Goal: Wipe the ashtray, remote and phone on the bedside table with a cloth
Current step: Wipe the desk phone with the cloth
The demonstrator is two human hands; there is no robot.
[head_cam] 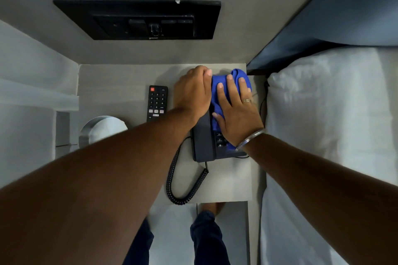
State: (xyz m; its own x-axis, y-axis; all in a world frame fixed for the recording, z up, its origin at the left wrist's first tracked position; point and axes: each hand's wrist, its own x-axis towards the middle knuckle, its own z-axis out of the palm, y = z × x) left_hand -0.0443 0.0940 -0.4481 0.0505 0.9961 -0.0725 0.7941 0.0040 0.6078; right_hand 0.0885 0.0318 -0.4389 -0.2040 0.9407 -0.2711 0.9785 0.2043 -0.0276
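Note:
A dark corded phone (203, 140) sits on the right half of the pale bedside table (112, 79). My right hand (237, 112) presses a blue cloth (217, 86) flat onto the phone's keypad side, fingers spread. My left hand (192, 92) curls over the far end of the handset, gripping it. A black remote (156, 103) lies flat to the left of the phone. At the table's left edge a round pale ashtray (101, 127) shows, partly hidden behind my left forearm.
The phone's coiled cord (183, 180) loops over the table's front part. A black switch panel (137, 19) is on the wall behind. A bed with white linen (327, 114) runs along the right. My legs stand below the table's front edge.

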